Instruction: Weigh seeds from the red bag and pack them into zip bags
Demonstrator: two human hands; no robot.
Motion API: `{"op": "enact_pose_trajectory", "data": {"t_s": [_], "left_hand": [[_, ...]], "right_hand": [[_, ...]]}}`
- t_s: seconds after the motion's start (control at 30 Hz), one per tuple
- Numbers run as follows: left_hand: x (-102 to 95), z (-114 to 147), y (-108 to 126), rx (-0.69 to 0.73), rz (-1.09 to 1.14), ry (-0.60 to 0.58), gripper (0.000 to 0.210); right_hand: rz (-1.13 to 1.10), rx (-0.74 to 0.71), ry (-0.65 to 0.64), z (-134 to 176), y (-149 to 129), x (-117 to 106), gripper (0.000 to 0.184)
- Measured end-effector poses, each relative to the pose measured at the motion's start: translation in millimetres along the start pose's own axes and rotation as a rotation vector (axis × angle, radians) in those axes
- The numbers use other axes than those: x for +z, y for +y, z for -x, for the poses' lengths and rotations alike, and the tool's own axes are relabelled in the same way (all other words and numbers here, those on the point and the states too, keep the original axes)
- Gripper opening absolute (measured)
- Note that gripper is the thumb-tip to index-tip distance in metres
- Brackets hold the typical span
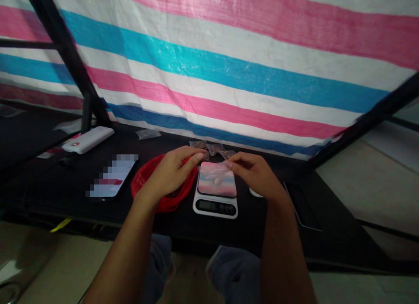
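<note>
A white digital kitchen scale (215, 207) with a shiny, reflective platform stands between my forearms. Over its far part stretches a thin clear plastic bag (214, 169). My right hand (250, 171) pinches the right end of this bag between thumb and fingers. My left hand (176, 169) reaches across a red basket (139, 175), its thumb and index fingertip close together. A bit of clear plastic with brown content shows at those fingertips; whether they grip it, I cannot tell. Small clear bags of brown bits (215, 149) lie just beyond the scale.
A phone (113, 177) with a blurred screen and a white power bank (88, 139) lie left. A dark flat device (303, 206) lies right; a white round object (255, 193) shows partly behind my right hand. Striped sheeting (209, 77) hangs behind the black table (183, 227), between dark poles.
</note>
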State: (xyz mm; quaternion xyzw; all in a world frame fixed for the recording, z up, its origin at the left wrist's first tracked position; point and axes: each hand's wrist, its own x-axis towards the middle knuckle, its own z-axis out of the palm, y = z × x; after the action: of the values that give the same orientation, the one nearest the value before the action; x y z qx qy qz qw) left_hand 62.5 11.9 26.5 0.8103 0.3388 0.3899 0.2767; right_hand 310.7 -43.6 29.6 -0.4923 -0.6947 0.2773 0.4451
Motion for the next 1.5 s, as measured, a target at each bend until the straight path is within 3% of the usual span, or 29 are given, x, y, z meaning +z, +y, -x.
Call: {"op": "enact_pose_trajectory", "data": {"t_s": [0.13, 0.2, 0.3, 0.37, 0.47, 0.57, 0.73, 0.83, 1.0, 1.1, 1.2, 1.37, 1.5], "left_hand": [[-30.5, 9, -17, -0.158, -0.354, 0.180, 0.049], [-45.1, 16, -32, -0.326, -0.558, 0.198, 0.057], [-55.4, 28, -54, -0.569, -0.669, 0.051, 0.072], [-54.8, 33, -62, -0.660, -0.621, -0.087, 0.068], [-49.4, 34, -64, -0.685, -0.544, -0.194, 0.041], [-46.7, 31, -56, -0.588, -0.459, -0.161, 0.031], [-49.0, 28, -38, -0.387, -0.326, -0.035, 0.038], [-49.1, 29, -33, -0.333, -0.280, -0.040, 0.042], [-48.2, 33, -36, -0.485, -0.422, -0.152, 0.045], [-48.7, 33, -37, -0.415, -0.383, -0.154, 0.044], [-48.4, 33, -36, -0.337, -0.360, -0.148, 0.045], [-49.1, 35, -33, -0.320, -0.444, -0.129, 0.050], [-53.1, 34, -12, -0.210, -0.537, 0.046, 0.049]], "right_hand": [[0.230, 0.067, 0.374, 6, 23, -25, 0.023], [0.414, 0.048, 0.491, 8, 36, -34, 0.024], [0.588, 0.024, 0.581, 10, 54, -38, 0.027], [0.633, 0.049, 0.598, 11, 65, -36, 0.030], [0.625, 0.146, 0.468, 13, 74, -32, 0.026], [0.608, 0.267, 0.277, 14, 70, -30, 0.020], [0.608, 0.304, 0.326, 11, 35, -31, 0.027], [0.474, 0.287, 0.252, 9, 10, -21, 0.027], [0.312, 0.066, -0.021, -1, -28, 39, 0.022], [0.334, -0.067, -0.212, -11, -40, 87, 0.022], [0.443, -0.053, -0.371, -18, -36, 124, 0.013], [0.635, -0.024, -0.471, -24, -18, 147, 0.034], [0.639, -0.027, -0.489, -28, -18, 147, 0.023]]}}
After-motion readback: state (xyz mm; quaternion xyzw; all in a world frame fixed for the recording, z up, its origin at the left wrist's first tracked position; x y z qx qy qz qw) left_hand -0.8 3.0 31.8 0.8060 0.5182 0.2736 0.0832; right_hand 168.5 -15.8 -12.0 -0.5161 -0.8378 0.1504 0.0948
